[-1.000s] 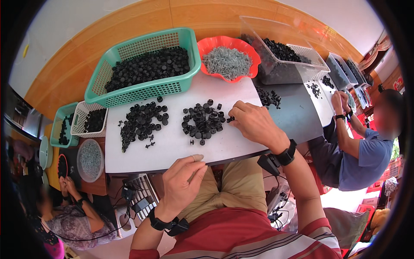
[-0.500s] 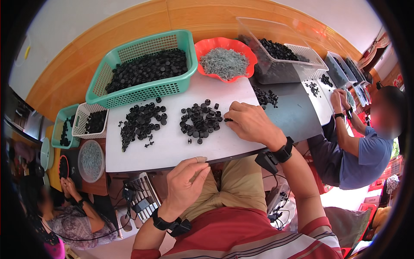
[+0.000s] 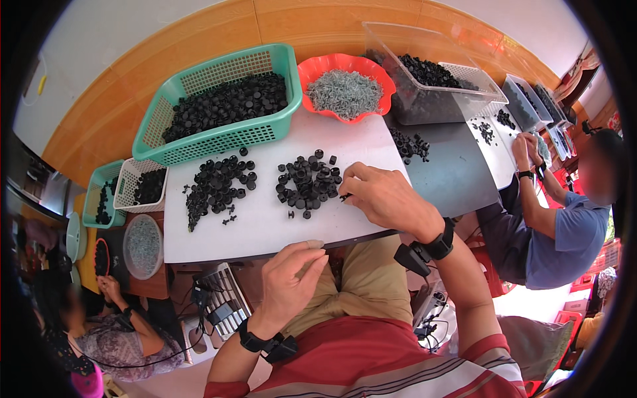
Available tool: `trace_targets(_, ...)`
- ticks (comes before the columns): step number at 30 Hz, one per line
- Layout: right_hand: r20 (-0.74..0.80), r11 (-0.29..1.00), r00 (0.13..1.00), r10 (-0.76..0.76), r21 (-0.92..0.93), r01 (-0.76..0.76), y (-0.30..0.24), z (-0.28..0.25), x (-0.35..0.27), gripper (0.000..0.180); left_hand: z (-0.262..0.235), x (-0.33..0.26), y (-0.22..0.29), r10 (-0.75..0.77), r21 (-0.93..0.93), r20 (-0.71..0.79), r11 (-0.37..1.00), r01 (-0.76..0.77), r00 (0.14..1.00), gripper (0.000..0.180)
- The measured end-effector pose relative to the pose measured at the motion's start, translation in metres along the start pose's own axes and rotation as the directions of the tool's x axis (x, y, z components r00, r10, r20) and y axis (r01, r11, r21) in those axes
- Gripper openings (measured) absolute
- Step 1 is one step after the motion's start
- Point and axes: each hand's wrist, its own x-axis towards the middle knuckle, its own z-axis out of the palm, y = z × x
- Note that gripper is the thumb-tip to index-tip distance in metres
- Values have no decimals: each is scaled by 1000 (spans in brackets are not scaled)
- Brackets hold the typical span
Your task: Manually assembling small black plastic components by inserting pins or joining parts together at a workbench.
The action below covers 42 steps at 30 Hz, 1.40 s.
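Observation:
My right hand (image 3: 385, 199) is over the right side of the white tabletop (image 3: 259, 235), its thumb and forefinger pinched on a small black plastic part (image 3: 345, 197). Just left of those fingertips lies a pile of round black knobs (image 3: 308, 189). My left hand (image 3: 288, 275) hovers at the table's front edge with thumb and forefinger together. Whatever may be between them is too small to make out. Farther left spreads a second pile of black round parts (image 3: 215, 189), with a few tiny pieces beside it.
A green basket (image 3: 219, 150) of black caps and a red scalloped bowl (image 3: 389, 89) of metal pins or screws stand behind. A clear bin (image 3: 431, 113) is at the back right. One co-worker (image 3: 561, 225) sits at right, another (image 3: 126, 338) at left.
My right hand has drawn slightly toward me, with the small black part in its fingertips. My left hand stays nearly in place, still pinched.

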Motion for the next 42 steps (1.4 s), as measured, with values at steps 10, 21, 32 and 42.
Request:
trace_targets(10,-103,954,994,42,298,-9,-18,-2,-24,21,13,5,3,-261,-379,30,890,252,965,22)
trace_targets(21,-60,813,997,41,582,1,-46,10,-61,21,16,15,11,-339,-648,343,589,482,876,19)
trace_targets(32,37,714,997,74,696,-79,-45,-2,-61,23,18,10,7,-342,-727,412,435,531,845,18)
trace_targets(42,-116,964,957,266,50,-262,41,-14,-24,19,20,4,2,-368,-731,396,429,531,841,20)
